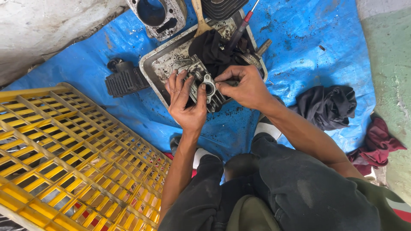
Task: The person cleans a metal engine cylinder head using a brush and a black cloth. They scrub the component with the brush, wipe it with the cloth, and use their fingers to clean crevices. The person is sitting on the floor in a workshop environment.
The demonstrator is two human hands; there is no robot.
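Knees in dark trousers fill the near edge, with a yellow plastic crate [64,158] close on the person's left. Both forearms reach forward from there over a blue tarp [308,47] on the floor. The left hand [186,100] lies palm-down with its fingers [180,83] spread flat across a finned grey engine part [204,83], thumb hooked by its round port, pinning it on the near rim of a greasy metal tray [156,68]. The right hand [244,85] is bent at the wrist, fingers curled shut around a small tool or fitting at the port; what it is I cannot tell. A good way to work here, I judge, is steady downward pressure from the left palm while the right turns in short, controlled motions. Beyond lie a black rag [209,49], a red-handled screwdriver [242,28] and a wooden-handled brush [199,19]; farther off, a bored metal casting [158,15].
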